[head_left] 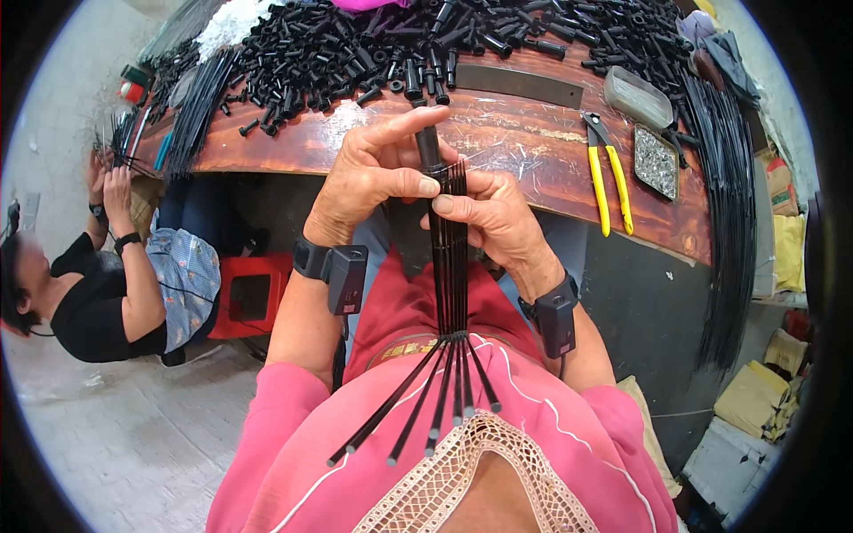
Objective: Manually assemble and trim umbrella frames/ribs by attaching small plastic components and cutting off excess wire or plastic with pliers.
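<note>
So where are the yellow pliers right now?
In the head view, the yellow-handled pliers lie on the right side of the brown wooden table, just left of a small tray of tiny metal bits and beyond the person's right hand.

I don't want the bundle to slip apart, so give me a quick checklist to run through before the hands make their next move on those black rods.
1. Left hand grips the black cap at the bundle's top: ok.
2. Right hand pinches the black rods below the cap: ok.
3. Rods gathered tight between the hands: ok.
4. Lower rod ends held together: not ok, they fan out over the lap.
5. All rods seated inside the cap: cannot tell, fingers hide it.
6. Yellow-handled pliers within reach on the table: ok.
</note>
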Action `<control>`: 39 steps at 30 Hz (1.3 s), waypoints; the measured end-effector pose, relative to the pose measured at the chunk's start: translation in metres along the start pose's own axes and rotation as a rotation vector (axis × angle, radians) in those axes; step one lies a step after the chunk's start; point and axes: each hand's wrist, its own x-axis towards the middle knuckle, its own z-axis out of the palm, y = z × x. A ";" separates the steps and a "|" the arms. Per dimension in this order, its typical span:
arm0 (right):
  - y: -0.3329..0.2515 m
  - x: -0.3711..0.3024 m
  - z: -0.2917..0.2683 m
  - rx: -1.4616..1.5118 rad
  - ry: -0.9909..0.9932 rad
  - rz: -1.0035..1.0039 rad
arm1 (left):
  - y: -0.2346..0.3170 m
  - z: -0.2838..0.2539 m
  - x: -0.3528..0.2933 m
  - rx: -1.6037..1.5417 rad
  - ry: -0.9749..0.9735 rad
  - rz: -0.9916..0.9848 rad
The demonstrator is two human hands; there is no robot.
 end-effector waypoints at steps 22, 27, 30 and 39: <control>-0.007 0.003 -0.002 -0.008 -0.238 -0.040 | -0.035 -0.014 0.023 -0.296 -0.478 0.358; -0.007 0.002 -0.003 -0.052 -0.157 -0.028 | -0.029 -0.004 0.009 -0.283 -0.276 0.276; -0.010 0.001 -0.003 -0.020 -0.149 -0.045 | -0.026 0.007 0.001 -0.277 -0.126 0.334; -0.019 -0.007 0.000 -0.058 -0.086 -0.086 | 0.047 0.065 -0.051 0.283 -0.024 0.431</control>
